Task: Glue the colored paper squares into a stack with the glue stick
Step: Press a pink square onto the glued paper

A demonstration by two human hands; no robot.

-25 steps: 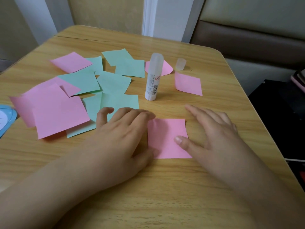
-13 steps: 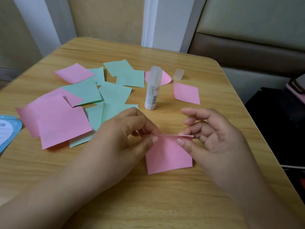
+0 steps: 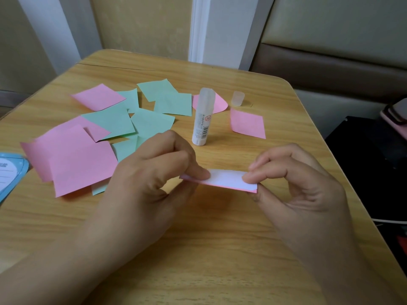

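Above the surface point(image 3: 220, 249), your left hand point(image 3: 152, 172) and right hand point(image 3: 295, 179) each pinch an end of a pink paper square point(image 3: 226, 180), its white underside up, near the upright glue stick point(image 3: 203, 116).

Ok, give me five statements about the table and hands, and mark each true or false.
1. Both hands pinch one pink square. True: left hand, right hand.
2. The glue stick lies on its side. False: it stands upright.
3. A cap stands apart from the stick. True.
4. The held square lies flat on the table. False: it is lifted, white underside showing.
5. All loose squares are pink. False: several are green.
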